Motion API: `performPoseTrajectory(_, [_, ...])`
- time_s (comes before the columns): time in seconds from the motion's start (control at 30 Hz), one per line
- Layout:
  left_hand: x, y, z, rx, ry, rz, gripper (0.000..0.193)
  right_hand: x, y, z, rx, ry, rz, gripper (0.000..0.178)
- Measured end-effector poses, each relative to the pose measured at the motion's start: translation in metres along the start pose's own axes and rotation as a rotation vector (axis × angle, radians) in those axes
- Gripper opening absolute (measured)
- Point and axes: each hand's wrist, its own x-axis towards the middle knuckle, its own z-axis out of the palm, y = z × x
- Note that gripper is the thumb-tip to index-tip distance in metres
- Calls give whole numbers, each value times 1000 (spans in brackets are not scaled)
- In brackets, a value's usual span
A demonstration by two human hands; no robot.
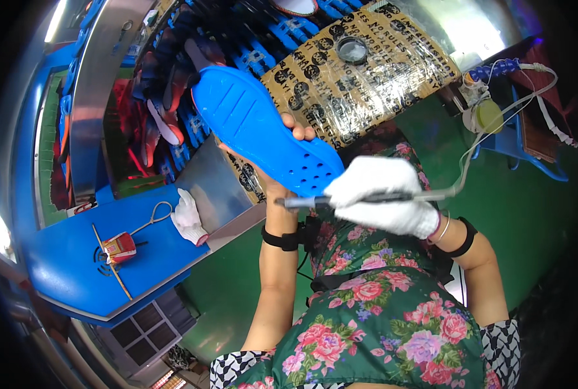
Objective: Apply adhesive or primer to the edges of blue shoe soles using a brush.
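The person wears a dark green garment [373,324] printed with pink and purple flowers, over black-and-white patterned sleeves [501,350]. A white knitted glove [383,172] with a reddish cuff edge covers the right hand [380,202]. There's a thin, pale bangle [446,228], and a black strap [280,240] circles each forearm [277,279].

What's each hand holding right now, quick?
Left hand: holding a smooth blue shoe-sole-shaped piece with small holes.
White-gloved right hand: closed around a slim grey-and-black pen-shaped tool.
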Motion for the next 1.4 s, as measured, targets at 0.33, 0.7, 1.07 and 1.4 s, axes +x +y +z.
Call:
performPoseTrajectory(0.33, [6, 11, 15, -30, -79, -165, 123, -9, 9, 0, 134, -68, 44, 11])
performPoseTrajectory(0.7, [8, 24, 3, 54, -172, -590, 130, -11, 16, -1, 20, -257, -57, 21])
performPoseTrajectory(1.07, [20, 32, 12, 626, 33, -713, 120, 16, 18, -11, -234, -281, -194, 13])
performPoseTrajectory(1.4, [30, 20, -60, 233, 34, -155, 84, 8, 28, -12, 551, 447, 505, 23])
